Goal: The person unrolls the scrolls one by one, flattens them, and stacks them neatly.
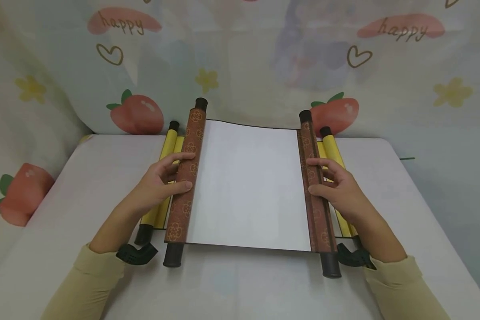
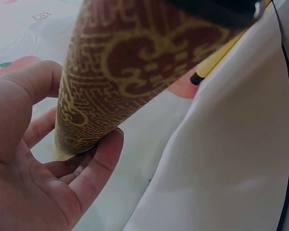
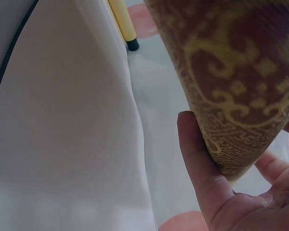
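A hanging scroll with a blank white sheet (image 1: 250,186) is partly unrolled between two brown-red rollers with gold patterns and black end knobs. My left hand (image 1: 160,180) grips the left roller (image 1: 180,209), thumb and index finger lying across its face. On the other side my right hand (image 1: 342,189) holds the right roller (image 1: 319,218) the same way. The left wrist view shows that hand's fingers (image 2: 98,168) around the patterned roller (image 2: 106,77). In the right wrist view, a finger (image 3: 195,154) lies along the other roller (image 3: 236,91). The sheet bows slightly along its top edge.
Behind the held scroll, a second scroll with a yellow left roller (image 1: 169,144) and yellow right roller (image 1: 334,149) lies on the white-covered table (image 1: 232,289), its middle hidden. A printed cloth backdrop (image 1: 240,58) rises at the table's far edge.
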`<state>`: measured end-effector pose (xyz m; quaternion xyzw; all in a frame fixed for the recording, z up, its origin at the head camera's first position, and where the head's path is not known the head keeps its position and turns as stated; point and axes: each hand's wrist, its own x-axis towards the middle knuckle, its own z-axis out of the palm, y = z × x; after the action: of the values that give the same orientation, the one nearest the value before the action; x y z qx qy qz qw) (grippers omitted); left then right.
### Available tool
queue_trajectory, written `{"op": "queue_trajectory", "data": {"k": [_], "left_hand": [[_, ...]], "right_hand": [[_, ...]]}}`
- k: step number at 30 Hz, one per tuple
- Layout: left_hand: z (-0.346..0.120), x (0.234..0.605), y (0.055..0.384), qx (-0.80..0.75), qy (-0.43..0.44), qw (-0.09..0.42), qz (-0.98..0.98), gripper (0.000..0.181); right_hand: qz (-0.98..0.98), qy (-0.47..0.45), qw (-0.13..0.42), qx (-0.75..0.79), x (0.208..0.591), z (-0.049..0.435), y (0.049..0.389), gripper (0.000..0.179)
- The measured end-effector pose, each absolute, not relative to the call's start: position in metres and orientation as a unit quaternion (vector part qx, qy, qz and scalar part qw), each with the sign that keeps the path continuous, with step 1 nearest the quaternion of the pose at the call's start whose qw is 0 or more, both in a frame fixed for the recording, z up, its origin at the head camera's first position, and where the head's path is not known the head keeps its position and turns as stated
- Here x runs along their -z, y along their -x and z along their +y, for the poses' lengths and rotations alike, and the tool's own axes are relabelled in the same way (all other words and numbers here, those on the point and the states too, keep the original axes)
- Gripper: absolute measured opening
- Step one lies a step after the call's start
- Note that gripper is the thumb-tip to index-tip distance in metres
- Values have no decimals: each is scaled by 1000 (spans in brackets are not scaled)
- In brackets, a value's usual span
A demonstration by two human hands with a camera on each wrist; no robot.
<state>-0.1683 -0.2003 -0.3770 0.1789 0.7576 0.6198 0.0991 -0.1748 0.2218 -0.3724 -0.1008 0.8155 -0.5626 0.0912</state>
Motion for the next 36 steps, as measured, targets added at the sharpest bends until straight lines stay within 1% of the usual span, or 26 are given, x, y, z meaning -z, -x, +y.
{"op": "queue_trajectory", "data": {"k": [14,21,28,33,36], "left_hand": [[-201,374,168,-615,-179,88,763,61],[-203,373,168,-612,-171,82,768,60],[-206,371,168,-610,-168,81,770,59],[-209,369,168,-617,-170,84,764,58],[-212,368,169,-622,-174,83,759,57]], "right_hand": [[810,104,88,570,367,228,173,57],[804,105,98,577,368,227,175,60],[806,110,98,573,371,227,175,54],[796,115,106,585,374,224,177,64],[787,118,106,596,374,223,177,65]]}}
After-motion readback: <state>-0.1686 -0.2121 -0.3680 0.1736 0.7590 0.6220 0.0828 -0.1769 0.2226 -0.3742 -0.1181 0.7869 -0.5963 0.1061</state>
